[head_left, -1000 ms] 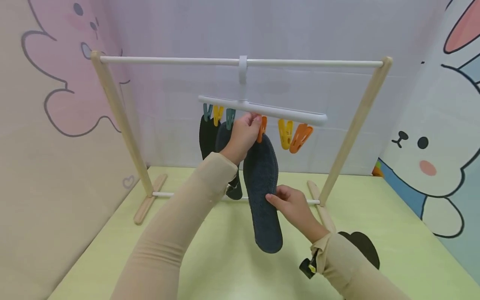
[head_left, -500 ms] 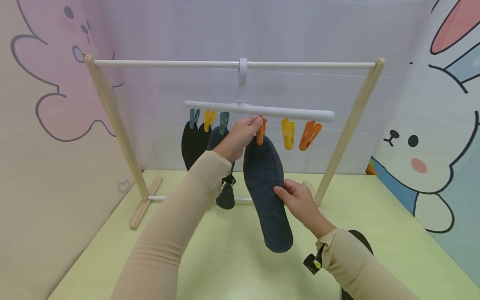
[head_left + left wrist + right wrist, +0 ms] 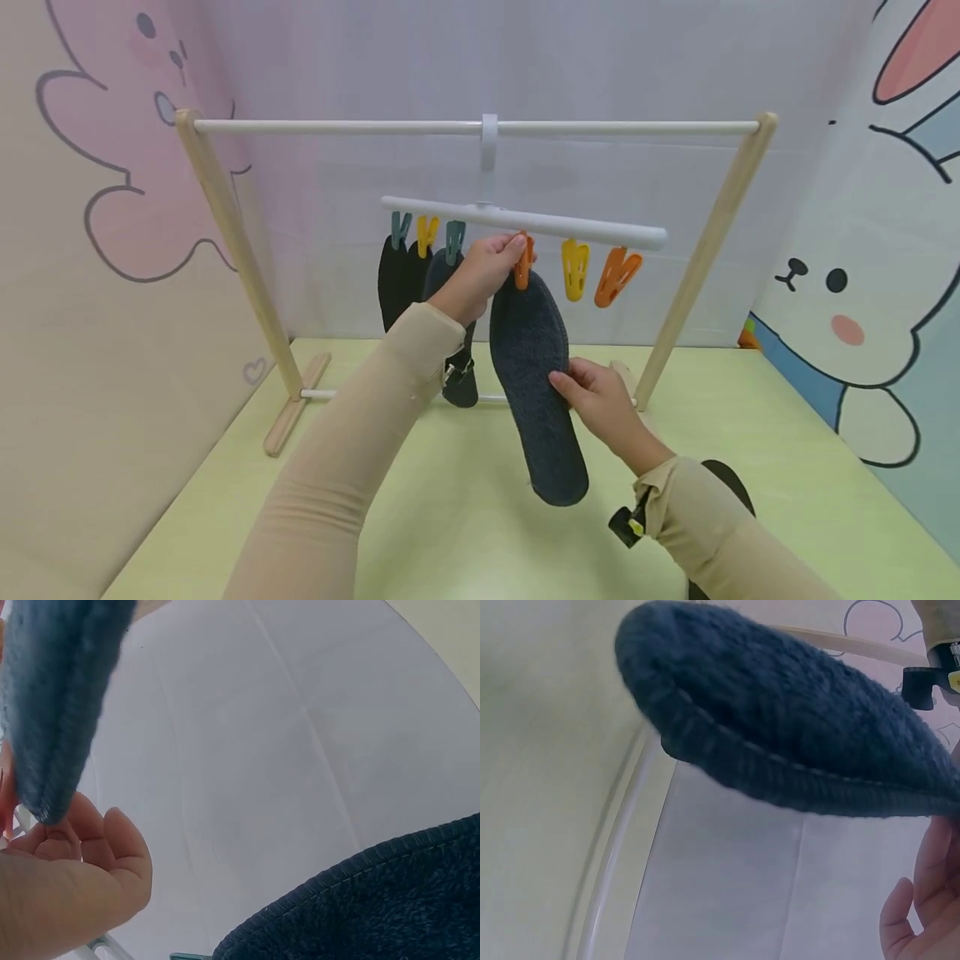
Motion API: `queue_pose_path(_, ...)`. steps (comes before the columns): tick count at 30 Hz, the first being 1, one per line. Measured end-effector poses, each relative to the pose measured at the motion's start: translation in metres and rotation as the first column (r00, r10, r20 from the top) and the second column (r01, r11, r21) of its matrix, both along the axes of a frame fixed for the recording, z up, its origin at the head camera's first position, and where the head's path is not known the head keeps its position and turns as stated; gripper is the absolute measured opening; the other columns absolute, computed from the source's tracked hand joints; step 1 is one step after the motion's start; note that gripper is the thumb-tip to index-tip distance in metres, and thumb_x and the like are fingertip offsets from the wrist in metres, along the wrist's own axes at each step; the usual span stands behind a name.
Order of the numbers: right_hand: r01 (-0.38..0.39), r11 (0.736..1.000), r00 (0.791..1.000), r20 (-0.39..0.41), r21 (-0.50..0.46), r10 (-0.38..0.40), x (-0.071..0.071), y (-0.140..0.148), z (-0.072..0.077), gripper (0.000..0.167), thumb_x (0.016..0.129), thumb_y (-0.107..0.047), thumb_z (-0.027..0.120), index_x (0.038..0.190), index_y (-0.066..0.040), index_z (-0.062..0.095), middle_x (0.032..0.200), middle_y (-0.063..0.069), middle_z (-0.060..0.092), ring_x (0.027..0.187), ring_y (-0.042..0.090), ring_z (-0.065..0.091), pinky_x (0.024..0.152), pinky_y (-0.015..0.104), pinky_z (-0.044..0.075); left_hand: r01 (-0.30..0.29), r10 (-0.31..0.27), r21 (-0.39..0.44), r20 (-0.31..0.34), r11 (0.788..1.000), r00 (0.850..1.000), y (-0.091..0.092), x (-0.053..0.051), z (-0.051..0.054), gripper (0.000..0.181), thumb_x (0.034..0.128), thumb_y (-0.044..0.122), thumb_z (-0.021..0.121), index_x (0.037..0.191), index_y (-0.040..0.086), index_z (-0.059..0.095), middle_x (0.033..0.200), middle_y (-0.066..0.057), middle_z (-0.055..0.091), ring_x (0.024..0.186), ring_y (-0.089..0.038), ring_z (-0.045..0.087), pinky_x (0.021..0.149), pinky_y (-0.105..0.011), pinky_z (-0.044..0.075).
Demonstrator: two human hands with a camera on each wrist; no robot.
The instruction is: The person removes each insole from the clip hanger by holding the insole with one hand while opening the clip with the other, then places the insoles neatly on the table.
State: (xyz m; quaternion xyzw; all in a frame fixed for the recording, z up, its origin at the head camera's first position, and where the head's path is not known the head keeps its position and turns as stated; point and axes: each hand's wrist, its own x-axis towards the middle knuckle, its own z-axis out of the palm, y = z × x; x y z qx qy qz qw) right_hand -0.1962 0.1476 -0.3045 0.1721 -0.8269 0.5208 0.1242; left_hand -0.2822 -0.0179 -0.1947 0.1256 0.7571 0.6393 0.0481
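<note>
A dark blue fuzzy insole (image 3: pixel 534 375) hangs at an angle below the white hanger bar (image 3: pixel 570 225). My left hand (image 3: pixel 480 273) pinches an orange clothespin (image 3: pixel 524 265), whose lower end overlaps the insole's top edge. At the insole's right edge, about halfway down, my right hand (image 3: pixel 603 407) grips it between thumb and fingers. In the right wrist view the insole (image 3: pixel 780 720) fills the upper part, with some of my fingers (image 3: pixel 934 885) beneath. To the left, a teal clothespin (image 3: pixel 455 242) holds another blue insole (image 3: pixel 462 387), partly covered by my left arm.
Black insoles (image 3: pixel 393 287) hang at far left from a teal and a yellow clothespin (image 3: pixel 427 237). A yellow clothespin (image 3: pixel 575 271) and an orange one (image 3: pixel 618 277) hang unused at right. A wooden rack (image 3: pixel 708 250) stands on the table. Another dark insole (image 3: pixel 731 482) lies behind my right sleeve.
The insole's lower end has swung to the right with my right hand. The hanger bar has turned slightly, its left end shifting left. My left hand stays at the orange clothespin.
</note>
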Motion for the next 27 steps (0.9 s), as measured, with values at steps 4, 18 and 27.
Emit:
queue_pose_path(4,0.027,1.0,0.999,-0.018,-0.004,-0.027,-0.003,-0.003,0.004,0.017,0.094,-0.001,0.058,0.079,0.006,0.062,0.066,0.007,0.059,0.061,0.008,0.05,0.057,0.023,0.044,-0.024,0.024,-0.007,-0.003,1.0,1.0,0.001,0.0,-0.001,0.04,0.1038,0.028,0.04,0.122,-0.001,0.061,0.123,-0.013,0.059,0.118,-0.021,0.049,0.109,-0.041,0.029)
queue_pose_path(18,0.059,0.998,0.998,-0.028,0.027,-0.058,-0.006,-0.001,0.019,0.021,0.097,-0.007,0.056,0.079,0.004,0.06,0.066,0.007,0.059,0.061,0.011,0.053,0.059,0.024,0.045,-0.065,0.065,0.029,0.004,0.997,0.998,0.005,0.004,-0.004,0.036,0.1022,0.029,0.045,0.113,0.0,0.064,0.111,-0.011,0.06,0.107,-0.02,0.049,0.107,-0.041,0.03)
queue_pose_path(27,0.064,0.997,0.997,-0.044,0.042,-0.062,-0.008,-0.001,0.019,0.02,0.096,-0.006,0.057,0.081,0.005,0.062,0.066,0.007,0.06,0.062,0.012,0.055,0.06,0.025,0.046,-0.072,0.073,0.056,-0.003,0.996,0.997,0.007,0.003,-0.004,0.035,0.1017,0.028,0.046,0.117,0.002,0.063,0.106,-0.007,0.06,0.107,-0.019,0.05,0.108,-0.043,0.029)
